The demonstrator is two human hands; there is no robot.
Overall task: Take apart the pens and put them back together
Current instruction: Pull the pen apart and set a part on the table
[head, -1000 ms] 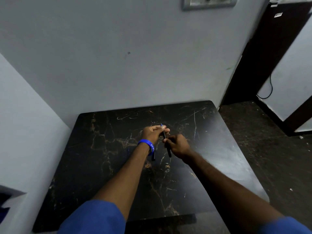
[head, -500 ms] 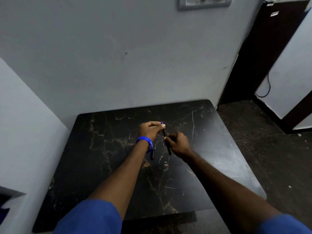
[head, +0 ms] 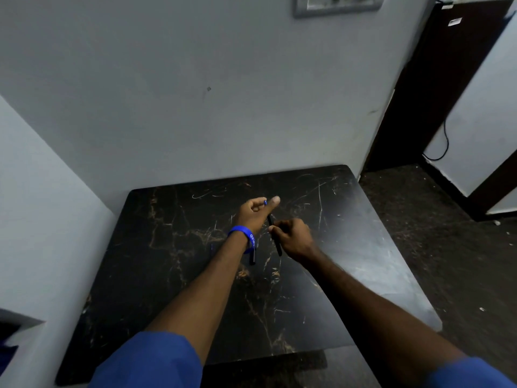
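Observation:
My right hand [head: 293, 238] grips a thin black pen barrel [head: 278, 247] above the middle of the black marble table [head: 167, 261]; the barrel slants from near my left thumb down toward me. My left hand [head: 253, 212], with a blue wristband, pinches a small blue pen piece [head: 265, 202] between thumb and forefinger, just off the barrel's far end. A second black pen part [head: 252, 259] shows below my left wrist; I cannot tell whether it lies on the table or sits in the hand.
The table stands against a grey wall [head: 195, 107], with a side wall [head: 33, 205] on the left. A switch plate [head: 335, 5] hangs high on the wall. Dark floor [head: 447, 247] and a dark doorway [head: 447, 79] lie to the right.
My left hand has drawn the blue piece up and away from the barrel's far end. Both hands have drifted slightly left in view.

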